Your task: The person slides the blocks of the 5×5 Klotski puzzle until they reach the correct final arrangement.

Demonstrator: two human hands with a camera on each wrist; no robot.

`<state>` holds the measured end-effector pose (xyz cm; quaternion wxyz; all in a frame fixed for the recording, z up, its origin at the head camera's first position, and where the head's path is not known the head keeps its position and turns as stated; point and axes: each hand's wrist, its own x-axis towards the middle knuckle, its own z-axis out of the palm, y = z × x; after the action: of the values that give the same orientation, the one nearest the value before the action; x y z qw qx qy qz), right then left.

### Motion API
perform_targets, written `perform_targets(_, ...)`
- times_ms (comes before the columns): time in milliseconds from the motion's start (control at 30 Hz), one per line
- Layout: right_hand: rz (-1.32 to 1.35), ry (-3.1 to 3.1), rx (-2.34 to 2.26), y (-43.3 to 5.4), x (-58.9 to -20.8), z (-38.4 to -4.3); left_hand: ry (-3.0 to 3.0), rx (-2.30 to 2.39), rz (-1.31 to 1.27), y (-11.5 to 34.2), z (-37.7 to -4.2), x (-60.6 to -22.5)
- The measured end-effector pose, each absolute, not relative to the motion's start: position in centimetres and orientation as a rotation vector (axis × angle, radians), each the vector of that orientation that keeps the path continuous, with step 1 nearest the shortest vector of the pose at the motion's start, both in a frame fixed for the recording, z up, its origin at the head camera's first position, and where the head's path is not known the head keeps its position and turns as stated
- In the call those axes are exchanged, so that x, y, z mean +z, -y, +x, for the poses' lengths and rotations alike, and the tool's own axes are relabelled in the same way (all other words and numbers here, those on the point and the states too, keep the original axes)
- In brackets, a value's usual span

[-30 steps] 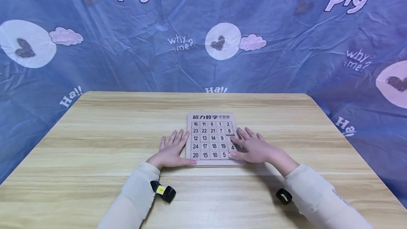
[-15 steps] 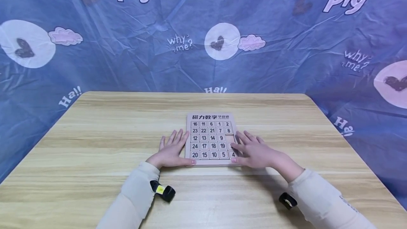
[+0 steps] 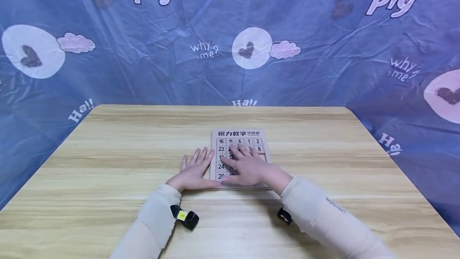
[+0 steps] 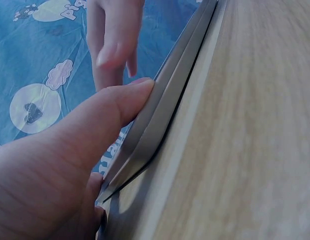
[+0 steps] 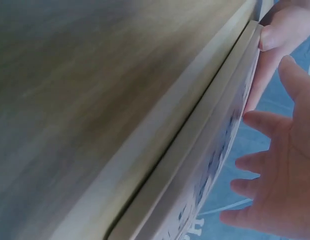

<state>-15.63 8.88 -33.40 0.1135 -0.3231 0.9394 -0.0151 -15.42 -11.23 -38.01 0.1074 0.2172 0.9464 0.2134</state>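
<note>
A pale number sliding puzzle [image 3: 238, 133] lies flat on the table, rows of numbered tiles under a printed title. My left hand [image 3: 194, 174] spreads along its left side in the head view, the thumb resting on the near left corner. In the left wrist view the left thumb [image 4: 130, 100] presses the board's rim [image 4: 167, 90]. My right hand [image 3: 248, 170] is over the tiles with spread fingers, hiding many of the middle and lower ones. From the right wrist view, the right fingers [image 5: 267, 122] look straight and hover just off the board's face [image 5: 210, 155].
The wooden table [image 3: 125, 139] reaches out on all sides of the puzzle. A blue printed cloth [image 3: 161, 67] hangs behind and beside it. Each forearm carries a black wrist camera, one on the left [image 3: 188, 218] and one on the right [image 3: 284, 216].
My right hand slid the tile with the 4 down the right column, then left that column and moved left across the board. The left hand has stayed in place.
</note>
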Motion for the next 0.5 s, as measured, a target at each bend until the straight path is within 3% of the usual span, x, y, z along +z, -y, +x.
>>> perform_targets(500, -0.858, -2.753, -0.024, -10.2, -33.3, -15.9, -2.785, 0.625, 0.633, 11.2, -15.4, -37.9)
